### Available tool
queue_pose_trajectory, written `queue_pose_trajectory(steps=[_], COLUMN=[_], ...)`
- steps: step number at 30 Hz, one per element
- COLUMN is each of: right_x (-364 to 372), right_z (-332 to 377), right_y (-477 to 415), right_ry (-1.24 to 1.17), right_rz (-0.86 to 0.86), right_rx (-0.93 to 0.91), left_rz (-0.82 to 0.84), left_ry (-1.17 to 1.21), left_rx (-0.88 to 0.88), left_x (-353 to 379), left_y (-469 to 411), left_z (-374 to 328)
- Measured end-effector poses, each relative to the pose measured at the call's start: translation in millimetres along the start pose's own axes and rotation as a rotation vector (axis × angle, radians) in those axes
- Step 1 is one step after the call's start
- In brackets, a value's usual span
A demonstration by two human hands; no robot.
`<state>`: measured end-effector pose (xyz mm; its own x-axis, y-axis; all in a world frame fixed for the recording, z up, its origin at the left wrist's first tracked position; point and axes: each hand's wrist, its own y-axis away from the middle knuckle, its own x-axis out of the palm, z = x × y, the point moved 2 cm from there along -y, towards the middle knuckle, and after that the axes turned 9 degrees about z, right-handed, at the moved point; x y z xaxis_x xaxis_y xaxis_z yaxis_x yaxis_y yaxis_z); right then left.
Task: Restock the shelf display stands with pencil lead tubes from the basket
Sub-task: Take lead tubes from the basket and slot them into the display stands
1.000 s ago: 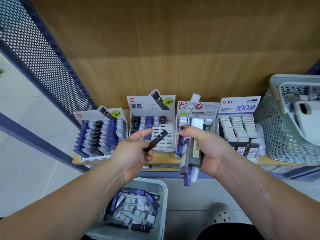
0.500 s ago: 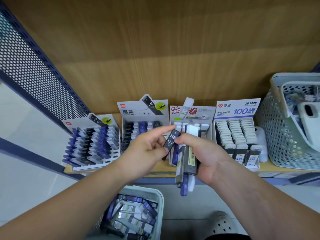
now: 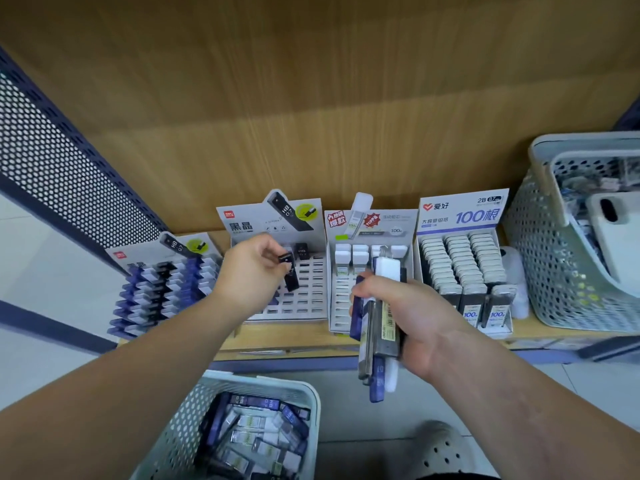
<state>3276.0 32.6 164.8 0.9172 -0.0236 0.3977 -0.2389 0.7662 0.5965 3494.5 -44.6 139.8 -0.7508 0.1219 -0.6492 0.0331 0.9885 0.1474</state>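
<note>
My left hand (image 3: 252, 271) pinches one black lead tube (image 3: 290, 276) upright over the slotted second display stand (image 3: 304, 292), which has many bare slots. My right hand (image 3: 408, 323) grips a bundle of lead tubes (image 3: 379, 327) in black, blue and white, held in front of the third stand (image 3: 346, 306). Below, a pale mesh basket (image 3: 194, 417) on the floor holds several more tubes. The far-left stand (image 3: 162, 289) is packed with blue, black and white tubes. The right stand (image 3: 460, 271) is full of grey-capped tubes.
The stands sit on a wooden shelf (image 3: 298, 341) with a wood back panel. A large perforated basket (image 3: 554, 265) stands at the shelf's right end. A dark perforated metal side panel (image 3: 62, 174) closes the left. A foot in a grey clog (image 3: 440, 448) is on the floor.
My left hand took a black tube from beside the bundle and carried it left and back, over the second stand's slots. My right hand stayed roughly in place with the bundle.
</note>
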Motion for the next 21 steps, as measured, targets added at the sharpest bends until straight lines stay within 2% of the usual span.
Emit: queue_pose_trajectory(steps=[5,12,17,21], right_x=[-7.0,-16.0,-18.2,-16.5], right_z=[-0.8,-1.2,2.1,3.7], right_y=[-0.8,-4.5,-3.4,-7.7], right_ry=[0.006,-0.007,-0.058,-0.034], right_rz=[-0.033,-0.067,-0.046,-0.057], right_rx=[0.015,-0.008,-0.052,-0.061], left_rz=[0.006,-0.020,0.097,0.114], left_ry=[-0.270,-0.145,-0.501,-0.661], left_rx=[0.099,0.073,0.123,0.200], left_x=[-4.4,1.3,10.9,13.0], left_y=[-31.1,-58.7,-68.8,-72.1], left_z=[-3.5,-1.9,12.9,18.3])
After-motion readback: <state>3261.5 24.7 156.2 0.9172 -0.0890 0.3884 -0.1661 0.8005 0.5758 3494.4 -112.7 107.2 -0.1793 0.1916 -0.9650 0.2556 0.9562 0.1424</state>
